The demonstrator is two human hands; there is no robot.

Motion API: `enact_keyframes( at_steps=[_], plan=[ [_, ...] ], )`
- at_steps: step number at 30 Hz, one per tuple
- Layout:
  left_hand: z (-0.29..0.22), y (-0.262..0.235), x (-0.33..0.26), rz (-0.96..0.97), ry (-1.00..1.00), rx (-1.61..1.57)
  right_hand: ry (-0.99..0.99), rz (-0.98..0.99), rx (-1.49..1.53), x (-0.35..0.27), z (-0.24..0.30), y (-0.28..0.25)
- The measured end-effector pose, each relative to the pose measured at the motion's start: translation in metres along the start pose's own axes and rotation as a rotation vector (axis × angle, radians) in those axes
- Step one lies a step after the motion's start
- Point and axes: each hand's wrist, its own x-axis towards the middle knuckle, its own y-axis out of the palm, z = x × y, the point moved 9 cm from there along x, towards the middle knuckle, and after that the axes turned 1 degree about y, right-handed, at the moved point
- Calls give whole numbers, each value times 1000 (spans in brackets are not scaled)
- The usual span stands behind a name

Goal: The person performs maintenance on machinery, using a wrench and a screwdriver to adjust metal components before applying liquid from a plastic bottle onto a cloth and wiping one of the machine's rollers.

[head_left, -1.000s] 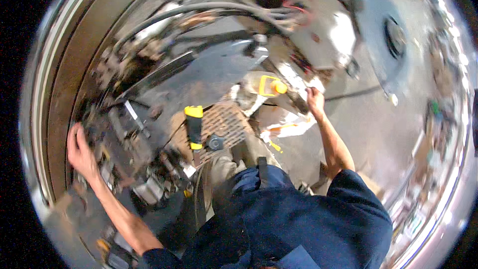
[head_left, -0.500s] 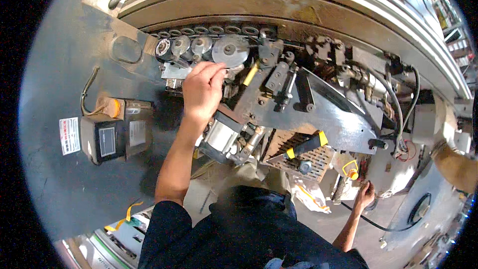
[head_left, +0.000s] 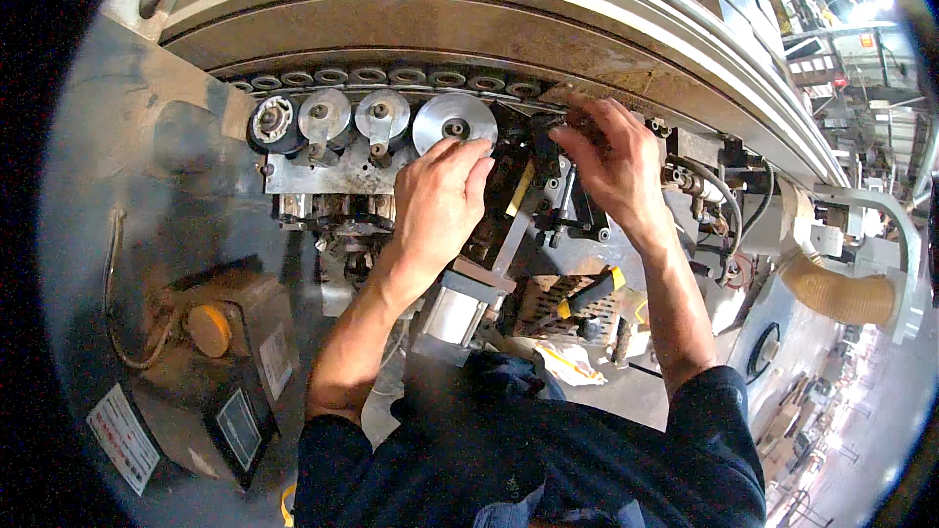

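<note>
My left hand [head_left: 438,203] is closed at the lower edge of a large shiny metal roller [head_left: 455,124]. Its thumb and fingertips are together there, and whatever lies between them is hidden. Over a dark metal bracket assembly right of the roller hovers my right hand [head_left: 618,158], thumb and fingers apart, slightly blurred, with nothing visible in it. Smaller rollers [head_left: 325,117] stand in a row left of the large one, above a metal block [head_left: 318,174]. A small shiny cylinder [head_left: 562,198] lies between the hands, beside a yellow strip [head_left: 520,188].
A long machine beam [head_left: 391,24] spans the far side. Lower left sits a dusty box with an orange cap [head_left: 208,330]. A motor-like silver cylinder [head_left: 453,318] is close to my body. Cables [head_left: 758,205] and a ribbed tan hose [head_left: 846,286] are on the right.
My right hand has risen from low on the right to the bracket assembly. My left hand stays by the large roller. The view has shifted, with the rollers now less covered.
</note>
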Motion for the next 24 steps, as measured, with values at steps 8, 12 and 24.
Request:
enact_keyframes(
  at_steps=[8,12,24],
  plan=[
    [22,-23,8,-84,-71,-61,-106,116,-50,8,-3,22],
    [30,-34,-16,-145,-134,-94,-121,136,-77,8,-2,25],
    [44,-44,-98,-239,-300,-78,-167,50,-13,7,-7,21]
  ],
)
